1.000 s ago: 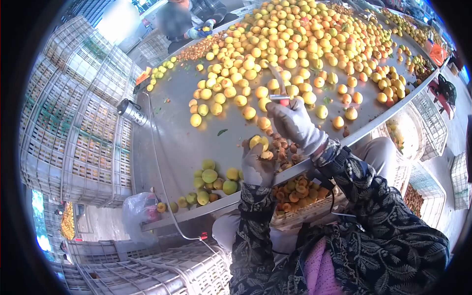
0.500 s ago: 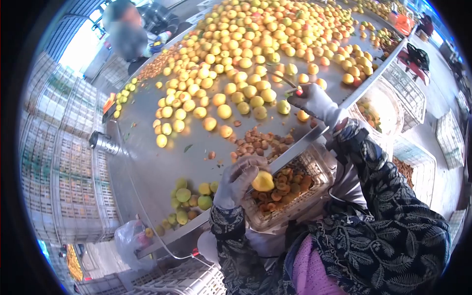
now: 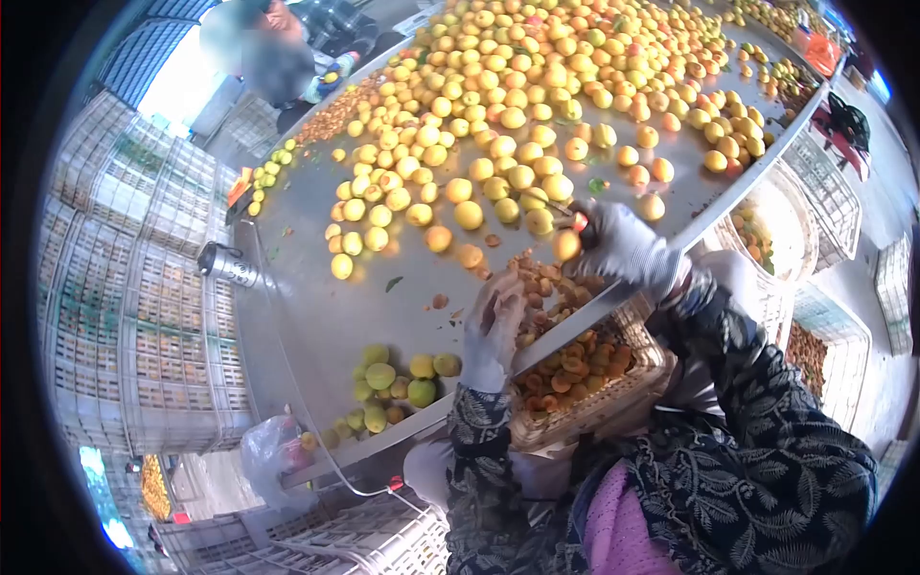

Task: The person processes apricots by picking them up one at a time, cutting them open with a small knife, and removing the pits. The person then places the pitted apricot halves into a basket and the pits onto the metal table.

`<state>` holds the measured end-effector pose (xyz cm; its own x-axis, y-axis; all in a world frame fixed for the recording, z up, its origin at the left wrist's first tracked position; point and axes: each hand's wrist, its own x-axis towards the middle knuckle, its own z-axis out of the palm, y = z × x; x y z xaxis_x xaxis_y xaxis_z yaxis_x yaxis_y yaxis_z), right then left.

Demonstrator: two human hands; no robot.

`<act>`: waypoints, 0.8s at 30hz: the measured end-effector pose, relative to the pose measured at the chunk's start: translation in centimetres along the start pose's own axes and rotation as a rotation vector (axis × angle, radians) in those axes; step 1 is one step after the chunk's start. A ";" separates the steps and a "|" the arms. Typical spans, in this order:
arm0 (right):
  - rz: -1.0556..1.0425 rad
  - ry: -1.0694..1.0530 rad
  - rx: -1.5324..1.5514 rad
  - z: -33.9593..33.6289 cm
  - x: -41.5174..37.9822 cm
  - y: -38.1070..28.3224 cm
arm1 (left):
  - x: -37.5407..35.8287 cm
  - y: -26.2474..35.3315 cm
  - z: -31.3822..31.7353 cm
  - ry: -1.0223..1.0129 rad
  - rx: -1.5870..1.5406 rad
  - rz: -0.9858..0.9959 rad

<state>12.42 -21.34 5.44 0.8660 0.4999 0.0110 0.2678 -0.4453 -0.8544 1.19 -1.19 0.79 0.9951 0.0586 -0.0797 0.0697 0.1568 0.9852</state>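
Note:
My gloved right hand (image 3: 628,244) is closed around a thin knife (image 3: 579,222) with a red-orange part by the fingers and a blade pointing left over the table. An apricot (image 3: 566,245) shows right under these fingers. My gloved left hand (image 3: 494,326) is over the table's near edge, fingers curled together beside a heap of brown pits (image 3: 551,287); I cannot tell what is in them. Below that edge, a plastic basket (image 3: 652,369) contains cut orange apricot pieces (image 3: 575,369). Loose yellow apricots (image 3: 465,216) lie just beyond both hands.
A big mound of apricots (image 3: 537,57) covers the far metal table (image 3: 316,316). Greener fruit (image 3: 380,376) sits near left, and a metal flask (image 3: 225,264) lies at the left edge. Crates (image 3: 144,316) are stacked left; another person (image 3: 278,67) is across the table.
My left hand moved up from the basket to the pits, and the yellow apricot it held no longer shows. My right hand came lower, toward the left hand. The view shifted slightly.

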 end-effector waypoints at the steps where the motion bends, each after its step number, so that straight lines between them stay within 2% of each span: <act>1: -0.071 0.055 -0.008 1.0 -0.5 -2.0 | 0.1 0.7 0.5 0.037 -0.202 -0.040; 2: -0.221 0.096 0.288 3.3 -0.4 -1.5 | 0.3 0.0 0.2 -0.008 -0.289 0.005; 3: -0.180 0.082 0.421 4.6 -0.6 -2.4 | 0.5 -0.1 0.4 0.006 -0.276 0.017; 5: -0.036 0.092 0.296 6.8 -0.9 -4.0 | 0.7 -0.4 0.9 0.022 -0.347 0.133; 6: -0.162 0.106 0.297 7.9 -1.0 -4.0 | 0.4 -0.1 1.1 0.097 -0.377 0.137; 7: -0.252 0.106 0.300 8.3 -1.2 -4.1 | 0.3 -0.4 -0.2 0.045 -0.600 0.048; 9: -0.295 -0.124 0.844 9.8 -1.0 -3.5 | 0.6 -1.1 -1.8 0.109 -0.682 0.142; 10: -0.297 -0.138 0.842 9.5 -1.1 -3.5 | 0.3 0.0 -2.1 0.120 -0.685 0.150; 12: -0.103 -0.353 0.807 8.3 -1.8 -3.6 | -0.9 2.4 -2.3 0.079 -0.655 0.177; 13: -0.098 -0.359 0.802 7.8 -1.9 -4.3 | -1.1 2.2 -2.5 0.084 -0.662 0.178; 15: -0.279 -0.287 0.429 7.2 -2.1 -6.1 | -1.3 1.7 -2.9 0.115 -0.658 0.174; 22: -0.280 -0.257 0.356 8.0 -3.1 -6.8 | -2.2 2.3 -2.4 0.121 -0.557 0.175; 24: -0.141 -0.274 0.507 8.1 -3.6 -6.5 | -2.3 2.4 -2.1 0.173 -0.404 0.239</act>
<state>4.08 -14.21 6.73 0.6778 0.7323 0.0658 0.0793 0.0161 -0.9967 -1.09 1.15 3.07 0.9512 0.2970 0.0836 -0.2261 0.4866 0.8439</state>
